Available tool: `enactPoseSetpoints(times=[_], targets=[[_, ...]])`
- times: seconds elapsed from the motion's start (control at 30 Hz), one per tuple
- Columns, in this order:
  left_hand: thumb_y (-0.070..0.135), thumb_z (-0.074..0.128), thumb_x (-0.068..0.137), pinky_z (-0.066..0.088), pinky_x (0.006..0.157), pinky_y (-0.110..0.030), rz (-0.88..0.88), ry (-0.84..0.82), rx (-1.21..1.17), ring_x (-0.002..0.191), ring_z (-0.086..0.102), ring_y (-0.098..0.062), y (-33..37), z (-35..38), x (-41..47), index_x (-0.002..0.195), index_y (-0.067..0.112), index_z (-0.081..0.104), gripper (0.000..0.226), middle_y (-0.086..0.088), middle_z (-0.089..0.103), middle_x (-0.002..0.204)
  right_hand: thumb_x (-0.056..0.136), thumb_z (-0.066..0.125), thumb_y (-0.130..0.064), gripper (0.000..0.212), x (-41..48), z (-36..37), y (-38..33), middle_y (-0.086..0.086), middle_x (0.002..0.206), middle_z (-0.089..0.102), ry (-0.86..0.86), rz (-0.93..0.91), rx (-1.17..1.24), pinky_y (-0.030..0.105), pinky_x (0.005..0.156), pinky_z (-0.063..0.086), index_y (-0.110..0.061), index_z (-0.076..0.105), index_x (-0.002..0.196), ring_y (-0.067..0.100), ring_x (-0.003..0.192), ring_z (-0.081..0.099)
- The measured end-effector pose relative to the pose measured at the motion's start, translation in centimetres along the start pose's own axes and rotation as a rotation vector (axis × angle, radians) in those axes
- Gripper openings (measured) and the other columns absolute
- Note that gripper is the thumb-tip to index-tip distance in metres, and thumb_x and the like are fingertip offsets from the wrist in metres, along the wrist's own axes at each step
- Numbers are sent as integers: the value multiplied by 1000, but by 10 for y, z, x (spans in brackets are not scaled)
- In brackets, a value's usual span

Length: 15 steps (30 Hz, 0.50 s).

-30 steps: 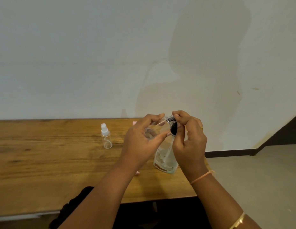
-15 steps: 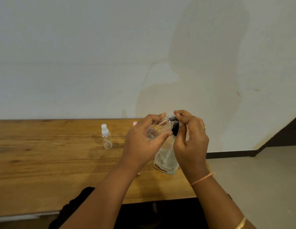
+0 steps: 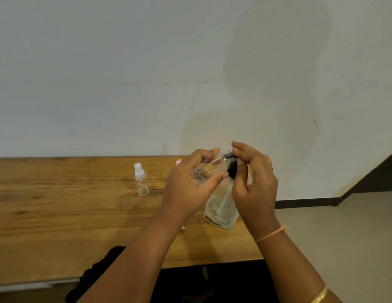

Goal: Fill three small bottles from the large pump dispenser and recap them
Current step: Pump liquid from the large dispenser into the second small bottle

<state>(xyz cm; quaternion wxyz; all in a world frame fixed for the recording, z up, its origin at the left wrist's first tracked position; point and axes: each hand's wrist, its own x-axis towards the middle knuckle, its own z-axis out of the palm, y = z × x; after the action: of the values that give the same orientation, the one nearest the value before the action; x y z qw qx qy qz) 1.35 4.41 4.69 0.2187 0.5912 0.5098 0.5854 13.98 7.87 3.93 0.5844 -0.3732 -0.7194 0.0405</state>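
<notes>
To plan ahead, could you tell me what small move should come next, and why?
Probably press the pump head down with the right hand, whose grip is already on it; the left hand holds the small bottle tipped, mouth toward it.

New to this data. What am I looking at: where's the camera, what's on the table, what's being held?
No machine: a person works with bare hands. The only view is a wide-angle camera worn on the head, looking forward and down, so both arms enter from below. The left hand holds a small clear bottle tipped sideways, its mouth apparently at the black pump nozzle. The right hand grips the top of the large pump dispenser, which stands on the wooden table. Further left a capped small bottle with a white spray top stands upright, untouched. A pink item peeks from behind the left hand, too hidden to identify.
</notes>
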Motion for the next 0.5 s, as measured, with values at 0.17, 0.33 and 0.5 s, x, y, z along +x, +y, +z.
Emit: enactPoseSetpoints(times=[0.17, 0.33, 0.5], targets=[[24, 80, 71, 51, 80, -14, -2, 2, -23, 102, 62, 3, -2, 1, 1, 99, 44, 56, 41, 19, 66, 104, 91, 47, -6, 26, 3, -5, 7, -6, 112, 53, -35, -39, -35, 14, 93, 43, -3, 61, 112, 13, 105, 55], [24, 80, 72, 54, 81, -21, -15, -20, 5, 103, 62, 2, -7, 0, 0, 103, 44, 57, 43, 20, 66, 104, 89, 44, -5, 25, -4, 0, 9, -1, 108, 55, -41, -14, 13, 10, 93, 41, 3, 62, 106, 5, 103, 52], [24, 79, 71, 53, 77, -17, 6, 11, -23, 97, 64, 1, -1, 4, 0, 100, 43, 57, 42, 23, 65, 101, 89, 45, -5, 26, 1, -5, 7, -1, 109, 57, -15, -22, 20, 10, 94, 40, 2, 63, 107, 5, 105, 53]])
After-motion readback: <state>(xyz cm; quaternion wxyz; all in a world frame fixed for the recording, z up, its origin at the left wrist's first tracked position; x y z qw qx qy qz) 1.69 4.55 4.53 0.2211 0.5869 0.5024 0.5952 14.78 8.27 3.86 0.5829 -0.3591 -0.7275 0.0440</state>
